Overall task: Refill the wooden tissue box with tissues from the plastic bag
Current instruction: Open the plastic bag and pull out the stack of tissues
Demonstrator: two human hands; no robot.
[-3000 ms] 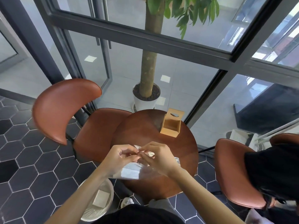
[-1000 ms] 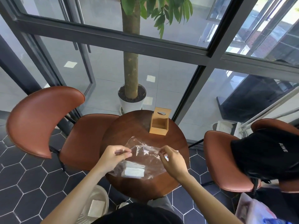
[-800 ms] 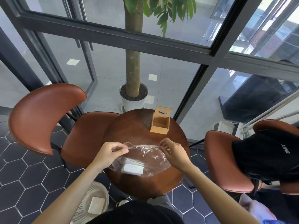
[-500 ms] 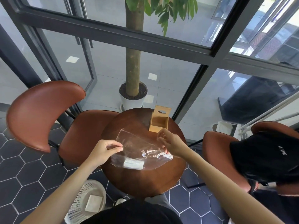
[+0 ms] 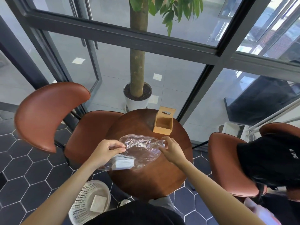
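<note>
A clear plastic bag [image 5: 139, 150] lies on the round wooden table [image 5: 155, 179], with a white stack of tissues [image 5: 124, 164] inside its near end. My left hand [image 5: 107, 150] pinches the bag's left edge. My right hand [image 5: 171, 147] pinches its right edge, so the mouth is stretched between the two hands. The wooden tissue box [image 5: 164, 122] stands open at the table's far side, just beyond the bag, with its lid tilted up and nothing visible inside.
A brown chair [image 5: 53, 116] stands left of the table, another brown chair [image 5: 227, 166] to the right with a black garment [image 5: 269, 161] over it. A white basket [image 5: 90, 200] sits on the floor at lower left. A potted tree [image 5: 138, 95] stands behind the glass.
My right hand has dropped back from near the box and now pinches the bag's right edge. The bag's top has folded down and is stretched between both hands.
</note>
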